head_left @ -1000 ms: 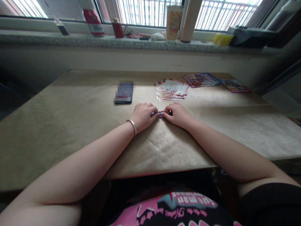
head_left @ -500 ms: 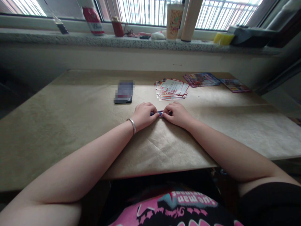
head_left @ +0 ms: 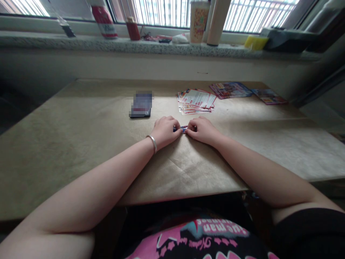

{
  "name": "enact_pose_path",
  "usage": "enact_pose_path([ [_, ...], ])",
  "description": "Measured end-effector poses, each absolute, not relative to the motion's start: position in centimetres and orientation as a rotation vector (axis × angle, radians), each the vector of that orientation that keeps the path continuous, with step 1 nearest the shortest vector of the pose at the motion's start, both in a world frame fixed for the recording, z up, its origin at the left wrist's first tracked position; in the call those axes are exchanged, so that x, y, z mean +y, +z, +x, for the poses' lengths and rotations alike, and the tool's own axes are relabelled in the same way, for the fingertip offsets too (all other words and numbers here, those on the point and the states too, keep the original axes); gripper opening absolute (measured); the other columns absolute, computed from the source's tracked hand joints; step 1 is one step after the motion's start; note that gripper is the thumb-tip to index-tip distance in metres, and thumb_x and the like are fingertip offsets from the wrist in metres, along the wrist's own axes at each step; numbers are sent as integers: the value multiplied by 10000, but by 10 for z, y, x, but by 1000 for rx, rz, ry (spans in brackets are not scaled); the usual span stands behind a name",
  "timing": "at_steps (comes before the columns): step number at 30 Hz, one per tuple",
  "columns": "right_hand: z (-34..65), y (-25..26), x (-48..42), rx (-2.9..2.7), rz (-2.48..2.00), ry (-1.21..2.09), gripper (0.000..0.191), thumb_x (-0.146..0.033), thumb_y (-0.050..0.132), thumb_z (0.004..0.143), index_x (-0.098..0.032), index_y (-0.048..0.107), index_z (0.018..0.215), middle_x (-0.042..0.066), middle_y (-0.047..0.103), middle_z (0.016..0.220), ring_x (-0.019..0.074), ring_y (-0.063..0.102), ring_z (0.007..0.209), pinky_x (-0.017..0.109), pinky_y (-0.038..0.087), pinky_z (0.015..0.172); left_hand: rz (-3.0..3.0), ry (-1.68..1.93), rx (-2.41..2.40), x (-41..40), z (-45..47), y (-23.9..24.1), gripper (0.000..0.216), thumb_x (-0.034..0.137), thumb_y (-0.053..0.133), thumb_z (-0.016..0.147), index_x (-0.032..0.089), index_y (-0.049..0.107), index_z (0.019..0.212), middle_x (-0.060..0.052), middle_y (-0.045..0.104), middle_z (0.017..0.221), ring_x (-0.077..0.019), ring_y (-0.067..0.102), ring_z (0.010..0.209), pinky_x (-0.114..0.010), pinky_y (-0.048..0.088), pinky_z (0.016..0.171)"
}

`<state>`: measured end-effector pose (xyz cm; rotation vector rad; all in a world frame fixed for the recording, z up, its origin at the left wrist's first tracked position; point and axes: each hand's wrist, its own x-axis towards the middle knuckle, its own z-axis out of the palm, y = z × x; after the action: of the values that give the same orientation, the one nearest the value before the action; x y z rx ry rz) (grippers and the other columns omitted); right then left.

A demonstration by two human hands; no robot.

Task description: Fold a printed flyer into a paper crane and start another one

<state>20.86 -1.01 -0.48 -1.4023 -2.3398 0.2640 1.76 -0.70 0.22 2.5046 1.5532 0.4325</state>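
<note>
A small folded piece of coloured paper (head_left: 183,128) lies between both hands on the brown paper-covered table (head_left: 81,136). My left hand (head_left: 164,131), with a silver bangle on the wrist, is curled and pinches its left end. My right hand (head_left: 202,130) is curled as well and pinches the right end. Most of the paper is hidden under the fingers. Just beyond the hands lies a fanned stack of red and white leaflets (head_left: 196,101).
A dark phone (head_left: 140,105) lies left of the leaflets. Two more colourful leaflets (head_left: 230,90) sit at the far right. The stone windowsill (head_left: 81,42) behind carries a red can (head_left: 104,21), cups and a yellow sponge (head_left: 253,43).
The hands have stayed pinched on the small paper. The view has shifted slightly, nothing else has moved.
</note>
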Motion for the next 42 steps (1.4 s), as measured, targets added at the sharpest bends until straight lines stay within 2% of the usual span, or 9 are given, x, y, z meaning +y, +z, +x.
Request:
enact_pose_path([
  [9, 208, -2, -11, -2384, -1430, 205, 179, -328, 594, 835, -195, 633, 721, 44, 687, 754, 197, 525, 747, 331, 359, 746, 2531, 447, 1539, -6, 19, 2, 210, 381, 591, 866, 203, 702, 856, -65, 656, 991, -260, 573, 984, -394, 429, 876],
  [16, 213, 1, -11, -2419, -1424, 66, 156, -314, 594, 852, -189, 657, 784, 81, 688, 843, 241, 541, 869, 358, 367, 804, 2653, 544, 1299, -5, 12, 0, 172, 322, 588, 882, 191, 699, 893, -67, 658, 933, -226, 572, 930, -359, 450, 882],
  [20, 216, -2, -8, -2407, -1415, 107, 152, -320, 606, 855, -195, 661, 788, 79, 684, 839, 239, 533, 859, 362, 367, 808, 2662, 561, 1175, -2, 5, -1, 179, 261, 548, 895, 201, 716, 905, -65, 665, 950, -208, 588, 937, -356, 457, 911],
  [25, 217, -5, -4, -2396, -1412, 163, 153, -327, 618, 849, -199, 664, 777, 66, 686, 818, 228, 530, 841, 348, 360, 784, 2498, 575, 1284, -1, 6, -2, 136, 265, 613, 845, 205, 733, 865, -59, 670, 965, -201, 603, 948, -334, 466, 898],
  [42, 217, -5, -5, -2378, -1401, 151, 138, -324, 623, 845, -201, 646, 788, 55, 690, 800, 226, 533, 818, 346, 348, 765, 2674, 575, 1204, 0, 6, -8, 238, 267, 572, 898, 269, 765, 1037, -72, 666, 952, -198, 592, 894, -348, 458, 879],
])
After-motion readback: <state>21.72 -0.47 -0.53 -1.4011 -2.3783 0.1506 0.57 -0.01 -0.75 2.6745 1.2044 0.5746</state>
